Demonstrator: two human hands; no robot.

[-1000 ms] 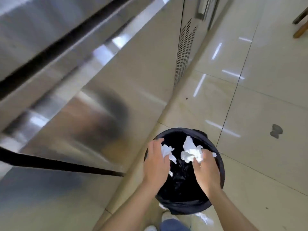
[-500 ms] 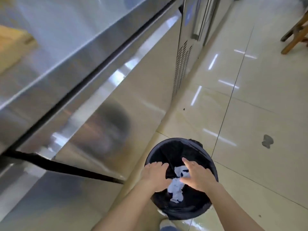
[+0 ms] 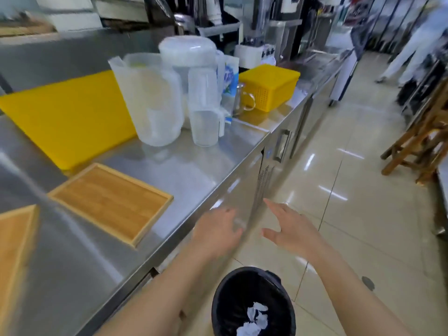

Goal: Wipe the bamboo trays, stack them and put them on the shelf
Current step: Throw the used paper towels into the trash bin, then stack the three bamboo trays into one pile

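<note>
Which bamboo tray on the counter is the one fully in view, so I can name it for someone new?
Start at the long steel counter and its big yellow cutting board. Just in front of the board, nearer the counter's front edge, lies a flat rectangular bamboo tray with a raised rim. Unlike the second bamboo tray, cut off at the picture's left edge, it shows whole.

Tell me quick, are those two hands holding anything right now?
Left hand: open, fingers spread, holding nothing, by the counter edge.
Right hand: open, holding nothing, above the floor.
</note>
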